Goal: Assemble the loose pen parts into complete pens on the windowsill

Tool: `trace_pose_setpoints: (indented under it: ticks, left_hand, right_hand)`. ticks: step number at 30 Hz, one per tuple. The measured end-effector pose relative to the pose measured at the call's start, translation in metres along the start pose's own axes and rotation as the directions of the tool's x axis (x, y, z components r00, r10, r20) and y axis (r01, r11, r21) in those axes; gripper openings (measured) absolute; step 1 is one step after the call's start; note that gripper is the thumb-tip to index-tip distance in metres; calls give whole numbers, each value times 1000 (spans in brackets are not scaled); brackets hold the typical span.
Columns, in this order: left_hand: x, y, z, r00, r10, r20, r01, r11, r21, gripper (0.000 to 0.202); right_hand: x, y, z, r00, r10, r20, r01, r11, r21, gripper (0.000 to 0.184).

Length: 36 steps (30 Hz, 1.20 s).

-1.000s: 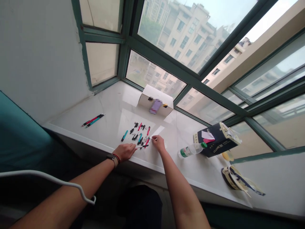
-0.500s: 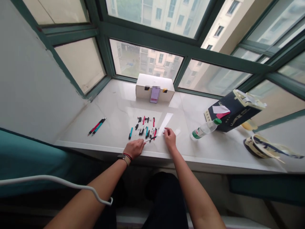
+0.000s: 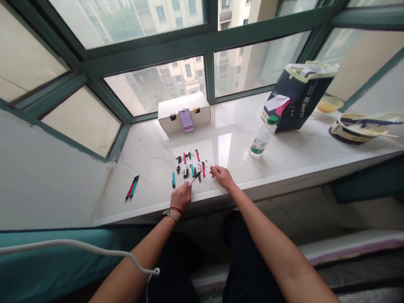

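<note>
My left hand (image 3: 181,196) is closed on the lower end of a slim pen piece (image 3: 195,178), white below and black at its upper end, tilted up to the right. My right hand (image 3: 221,177) hovers at the right side of the loose parts, thumb and fingers pinched; anything between them is too small to make out. Between and beyond the hands lie several pen parts: a teal barrel (image 3: 173,180), a red and black piece (image 3: 203,169), another red piece (image 3: 197,155), black clips (image 3: 179,160) and tiny bits.
Two pens, one red (image 3: 129,190) and one teal (image 3: 134,187), lie to the left. A white box (image 3: 168,126) stands by the window. At right are a plastic bottle (image 3: 261,141), a dark paper bag (image 3: 298,101) and a paper bowl (image 3: 350,128). A white cable (image 3: 94,250) crosses my left forearm.
The view has turned, tilting the sill. My left hand still holds the pen piece, now pointing more steeply upward. My right hand stays pinched beside the parts.
</note>
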<state>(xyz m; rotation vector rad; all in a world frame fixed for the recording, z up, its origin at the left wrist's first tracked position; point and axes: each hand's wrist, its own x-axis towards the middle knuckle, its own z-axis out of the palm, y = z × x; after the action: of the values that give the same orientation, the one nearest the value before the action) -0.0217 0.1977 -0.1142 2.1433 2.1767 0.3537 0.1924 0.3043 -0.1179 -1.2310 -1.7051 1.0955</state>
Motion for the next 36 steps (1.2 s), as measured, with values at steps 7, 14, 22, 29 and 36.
trace_pose_setpoints:
  ticks: [7,14,22,29,36]
  left_hand:
    - [0,-2,1,999,25,43,-27,998,55,34]
    - [1,-1,-2,990,134,50,-136,990,34,35]
    - [2,1,0,997,61,44,-64,996,70,34]
    - [4,-3,-3,992,95,84,-97,995,15,38]
    - [5,-3,-8,988,69,138,-47,986,-158,43]
  right_hand:
    - [-19,-9,24,995,-63,73,60,998,35,57]
    - [-16,-11,25,992,-98,73,93,993,78,54]
    - [-11,-8,25,998,-49,48,40,985,168,49]
    - [-11,-9,23,993,-33,112,4,968,250,50]
    - [-10,-11,20,987,-7,162,-39,959,280,49]
